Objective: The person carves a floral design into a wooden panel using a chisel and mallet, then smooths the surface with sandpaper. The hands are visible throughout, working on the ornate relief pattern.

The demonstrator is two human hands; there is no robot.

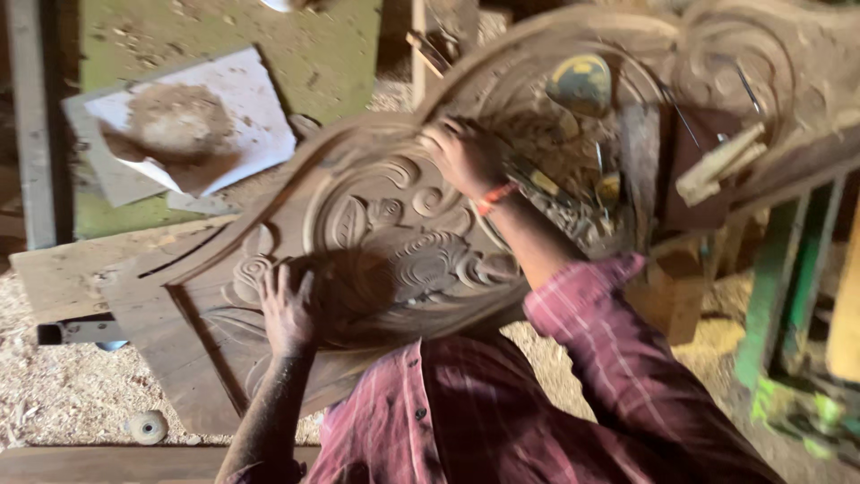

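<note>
Leaning over the work, the person has both hands on a large carved wooden panel (pixel 394 224), a curved, arch-topped piece covered in scrolls and leaf shapes. Its long axis runs on a slant, from near the person's left side up and away to the right. The left hand (pixel 288 309) lies flat, fingers spread, on the nearer carved part and grips nothing. The right hand (pixel 466 157) is farther up the panel, curled at its raised rim; motion blur keeps me from telling whether it has hold of a tool or only the wood. Beyond it, small tools (pixel 573 193) lie jumbled in a hollow, hard to make out. A pale board (pixel 193 116) heaped with sawdust sits off the panel's far left corner. Shavings cover the floor (pixel 54 385). What carries the panel is hidden beneath it.
</note>
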